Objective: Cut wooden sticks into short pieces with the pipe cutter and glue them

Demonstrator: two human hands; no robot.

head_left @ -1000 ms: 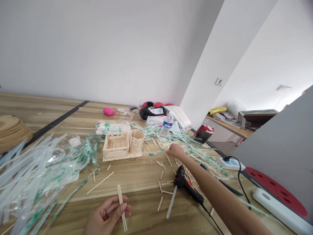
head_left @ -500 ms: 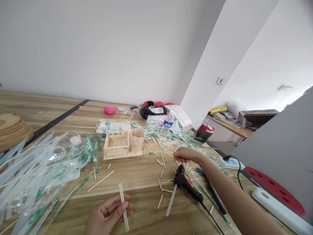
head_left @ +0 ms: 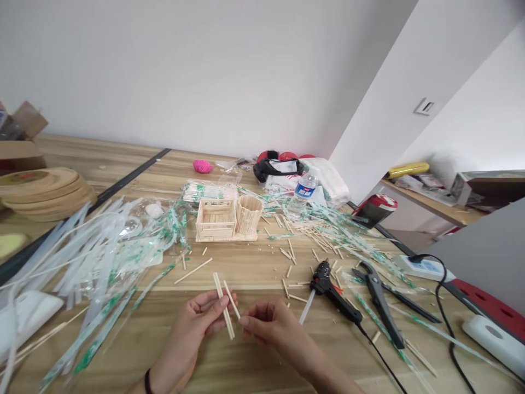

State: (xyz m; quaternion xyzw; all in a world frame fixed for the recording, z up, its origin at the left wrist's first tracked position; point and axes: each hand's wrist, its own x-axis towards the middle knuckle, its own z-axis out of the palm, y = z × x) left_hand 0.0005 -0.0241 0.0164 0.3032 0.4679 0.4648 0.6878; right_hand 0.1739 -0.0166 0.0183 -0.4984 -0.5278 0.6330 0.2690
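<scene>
Right hand [head_left: 262,324] now back, nearer than the glue gun [head_left: 328,284], pinching a stick [head_left: 232,300]; left [head_left: 200,317] grips paired sticks [head_left: 223,306].

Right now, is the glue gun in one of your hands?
No, the glue gun lies on the table, while the left hand holds thin sticks and the right hand pinches another stick.

Pink bundle [head_left: 203,166] and blue-labelled bottle [head_left: 304,191] noted on table [head_left: 137,160]; yellow roll [head_left: 408,169] seen on shelf [head_left: 441,205]; switch [head_left: 424,106] mounted on wall [head_left: 383,98].
</scene>
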